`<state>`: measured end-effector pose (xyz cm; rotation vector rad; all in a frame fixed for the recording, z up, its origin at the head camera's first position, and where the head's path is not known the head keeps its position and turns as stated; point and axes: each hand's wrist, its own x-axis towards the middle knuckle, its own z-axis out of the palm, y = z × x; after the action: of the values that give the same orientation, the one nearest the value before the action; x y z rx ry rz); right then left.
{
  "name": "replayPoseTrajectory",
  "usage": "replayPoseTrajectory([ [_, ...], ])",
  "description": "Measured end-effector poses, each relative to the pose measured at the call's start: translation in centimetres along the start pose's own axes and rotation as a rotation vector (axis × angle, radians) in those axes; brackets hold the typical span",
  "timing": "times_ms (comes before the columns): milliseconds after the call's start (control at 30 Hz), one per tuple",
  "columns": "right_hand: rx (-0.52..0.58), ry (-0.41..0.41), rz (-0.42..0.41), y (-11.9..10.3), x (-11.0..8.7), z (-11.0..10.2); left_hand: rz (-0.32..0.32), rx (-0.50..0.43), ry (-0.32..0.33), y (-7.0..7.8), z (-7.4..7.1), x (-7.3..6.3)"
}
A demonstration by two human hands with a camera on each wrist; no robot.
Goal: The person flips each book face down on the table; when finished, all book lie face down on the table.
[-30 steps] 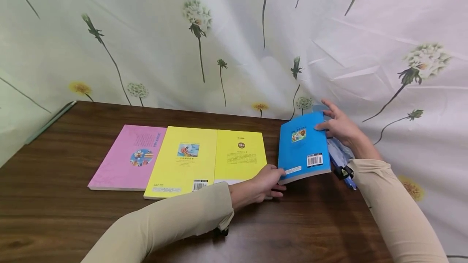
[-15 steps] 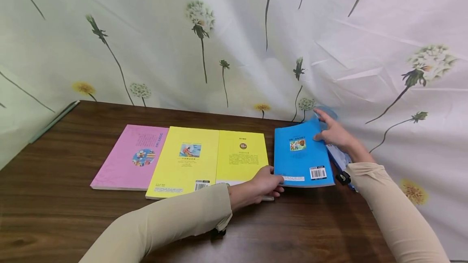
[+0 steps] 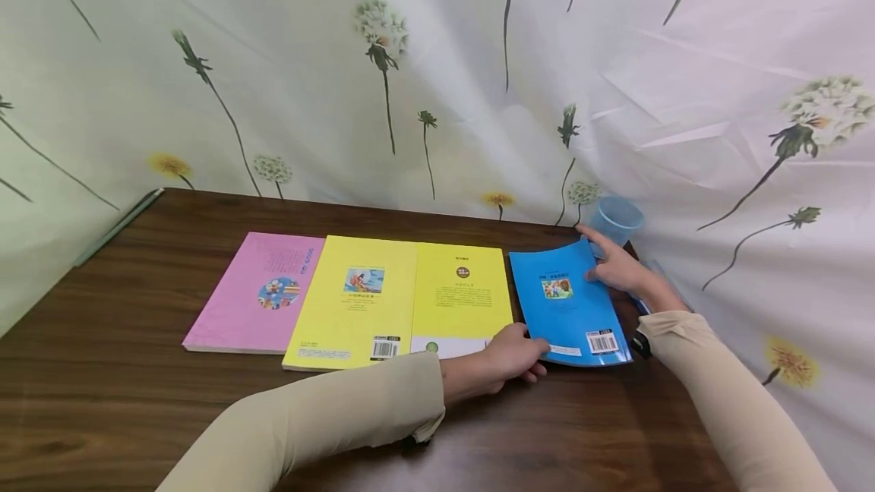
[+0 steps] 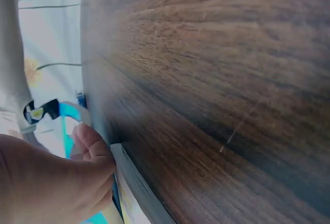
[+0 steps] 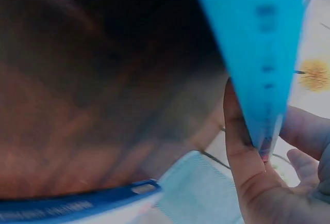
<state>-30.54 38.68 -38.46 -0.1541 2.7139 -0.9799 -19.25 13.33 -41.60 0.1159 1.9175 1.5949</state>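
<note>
A blue book (image 3: pixel 569 306) with a small picture and a barcode is tilted over the right part of the table. My left hand (image 3: pixel 506 359) pinches its lower left corner. Near its upper right edge, my right hand (image 3: pixel 617 268) grips it; the right wrist view has the blue book (image 5: pixel 265 43) between thumb and fingers. Just left of it lies a yellow book (image 3: pixel 468 294), partly behind my left hand. Another yellow book (image 3: pixel 349 302) and a pink book (image 3: pixel 249 306) continue the row, their edges touching or overlapping.
A translucent blue cup (image 3: pixel 617 217) stands at the back right, beyond my right hand. A blue-edged flat item (image 5: pixel 77 206), mostly hidden by my right forearm in the head view, lies nearby. A dandelion-print curtain (image 3: pixel 307 82) hangs behind the dark wooden table (image 3: pixel 102 401).
The blue book has come down closer to the table and turned slightly, with both hands still on it. My right hand moved lower and left, uncovering the blue cup.
</note>
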Motion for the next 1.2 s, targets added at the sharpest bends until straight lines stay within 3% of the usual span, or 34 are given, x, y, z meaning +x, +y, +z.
replayPoseTrajectory([
  [133, -0.021, -0.003, 0.015, 1.1, -0.3, 0.5, 0.015, 0.027, -0.017, 0.2, 0.3, -0.9],
  [300, -0.091, -0.001, 0.019, 1.8, -0.5, 0.5, 0.101, 0.004, -0.078, 0.3, 0.7, -1.7],
  [467, -0.143, -0.016, 0.041, 2.0, -0.5, 0.6, 0.168, -0.017, -0.093, 0.1, 0.7, -2.3],
  [600, -0.153, -0.038, 0.07, 2.0, -0.5, 0.6, 0.181, 0.029, -0.077, -0.1, 0.7, -2.8],
  [767, -0.132, -0.072, 0.104, 2.0, -0.3, 0.7, 0.159, 0.122, 0.033, 0.0, 0.8, -3.1],
  [867, -0.115, -0.104, 0.133, 2.0, -0.2, 0.7, 0.142, 0.137, 0.052, 0.1, 0.8, -3.0],
  [1100, -0.101, -0.117, 0.185, 1.7, -0.1, 0.8, 0.005, 0.054, -0.133, 0.0, 0.6, -2.6],
  [1200, -0.097, -0.115, 0.2, 1.5, 0.0, 0.9, -0.042, 0.042, -0.168, 0.0, 0.5, -2.2],
])
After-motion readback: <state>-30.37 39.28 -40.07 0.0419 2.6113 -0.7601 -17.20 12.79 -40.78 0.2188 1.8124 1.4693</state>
